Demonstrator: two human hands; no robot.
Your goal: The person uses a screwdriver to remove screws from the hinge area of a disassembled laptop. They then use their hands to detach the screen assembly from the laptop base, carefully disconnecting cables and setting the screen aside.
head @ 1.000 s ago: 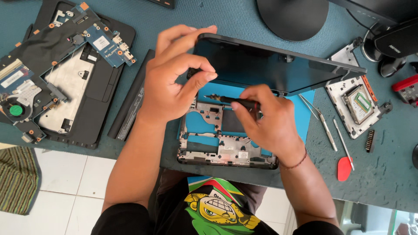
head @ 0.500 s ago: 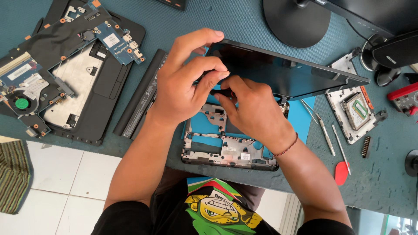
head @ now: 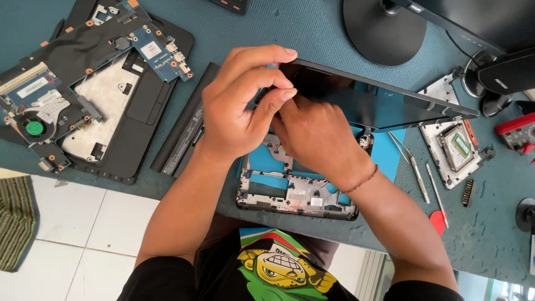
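Note:
A small laptop lies partly taken apart on a blue mat (head: 384,159). Its grey base frame (head: 295,195) lies bare near the table edge, and its black screen lid (head: 368,100) is tilted up behind. My left hand (head: 239,106) pinches the lid's left corner between thumb and fingers. My right hand (head: 315,134) is curled tight just under that corner, by the left hinge. The screwdriver it held a moment ago is hidden behind my left hand.
At the left lie a second opened laptop shell (head: 120,120), its motherboard (head: 83,61) with a green-hubbed fan (head: 34,128), and a long black battery (head: 184,131). A monitor stand (head: 390,28) is behind. A drive in its caddy (head: 454,145), metal picks (head: 412,164) and a red-tipped tool (head: 438,220) lie at the right.
My right hand has moved with the screwdriver from over the base frame up to the lid's left hinge, under my left hand. My left hand has tightened on the lid's corner.

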